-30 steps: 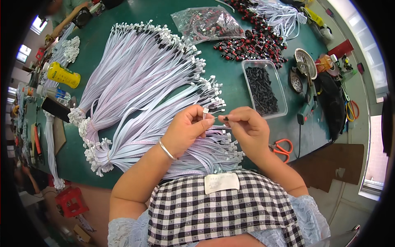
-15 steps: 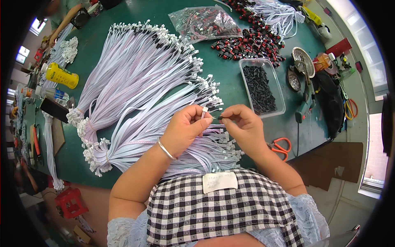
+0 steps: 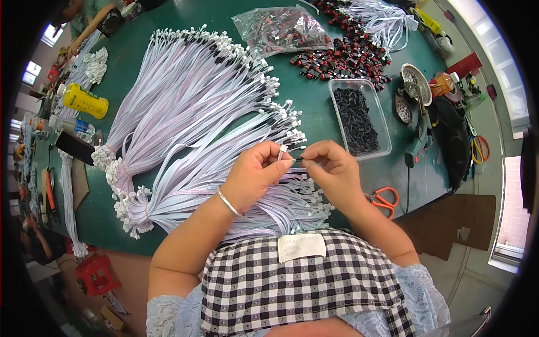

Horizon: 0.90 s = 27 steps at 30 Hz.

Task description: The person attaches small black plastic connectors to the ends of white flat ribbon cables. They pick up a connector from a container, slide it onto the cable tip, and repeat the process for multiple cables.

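My left hand (image 3: 259,168) pinches a thin cable with a white connector (image 3: 283,148) standing up above the fingertips. Between the thumb and fingers of my right hand (image 3: 334,171) is a small black sleeve (image 3: 298,159), whose near end meets the wire end at my left fingertips. How far the wire reaches into it is too small to tell. Under and beside my left hand spreads a large bundle of flat white cables (image 3: 185,106), with white connectors at both ends and black pieces near several of the far ones.
A clear plastic box (image 3: 385,135) holds many short black sleeves (image 3: 356,121). Beyond it lie a heap of red-and-black parts (image 3: 348,62) and a plastic bag (image 3: 281,31) of similar pieces. Orange-handled scissors (image 3: 386,201) and a green glue gun (image 3: 416,149) are at the right; a yellow bottle (image 3: 84,101) stands left.
My hands have come slightly closer together. The black sleeve, apart from my left fingertips before, now meets the wire end there. The view has shifted a little.
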{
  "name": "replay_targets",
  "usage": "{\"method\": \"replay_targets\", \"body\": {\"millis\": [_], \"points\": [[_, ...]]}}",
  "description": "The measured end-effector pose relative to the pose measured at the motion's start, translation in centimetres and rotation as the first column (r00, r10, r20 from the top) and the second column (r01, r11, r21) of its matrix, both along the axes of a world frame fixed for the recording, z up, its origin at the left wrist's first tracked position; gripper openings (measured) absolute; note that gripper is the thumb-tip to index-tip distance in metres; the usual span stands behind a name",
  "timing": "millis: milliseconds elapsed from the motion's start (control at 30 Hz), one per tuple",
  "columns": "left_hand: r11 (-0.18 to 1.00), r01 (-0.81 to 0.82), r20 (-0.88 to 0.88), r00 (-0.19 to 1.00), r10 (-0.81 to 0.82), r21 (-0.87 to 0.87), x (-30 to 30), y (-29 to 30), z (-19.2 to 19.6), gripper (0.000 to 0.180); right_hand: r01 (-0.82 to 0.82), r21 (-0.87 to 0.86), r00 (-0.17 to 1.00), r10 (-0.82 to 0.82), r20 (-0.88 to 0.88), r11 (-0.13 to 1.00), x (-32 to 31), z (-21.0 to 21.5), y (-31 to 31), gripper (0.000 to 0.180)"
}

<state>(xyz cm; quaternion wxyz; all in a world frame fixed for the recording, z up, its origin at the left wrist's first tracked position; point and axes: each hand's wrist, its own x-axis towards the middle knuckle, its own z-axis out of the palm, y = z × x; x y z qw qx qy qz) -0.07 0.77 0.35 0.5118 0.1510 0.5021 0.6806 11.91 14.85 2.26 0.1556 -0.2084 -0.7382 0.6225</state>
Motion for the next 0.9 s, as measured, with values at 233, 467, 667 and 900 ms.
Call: {"method": "replay_targets", "body": {"millis": [233, 467, 667, 900], "points": [[1.0, 0.008, -0.016, 1.0, -0.008, 0.01, 0.0, 0.0, -0.1, 0.01, -0.023, 0.074, 1.0, 0.023, 0.004, 0.997, 0.0, -0.1, 0.3, 0.009], [1.0, 0.011, -0.018, 1.0, -0.01, 0.024, 0.0, -0.1, -0.3, 0.01, -0.042, 0.149, 0.999, 0.046, -0.024, 0.988, -0.1, -0.3, 0.4, 0.009], [0.999, 0.036, -0.043, 0.998, -0.037, -0.019, 0.0, -0.2, -0.2, 0.012, -0.093, 0.298, 0.993, 0.108, -0.036, 0.95, -0.3, 0.4, 0.5, 0.009], [0.987, 0.138, -0.566, 0.808, -0.164, -0.089, -0.9, -0.8, -0.1, 0.026, -0.078, 0.003, 0.996, 0.078, 0.052, 0.997, 0.1, -0.2, 1.1, 0.011]]}}
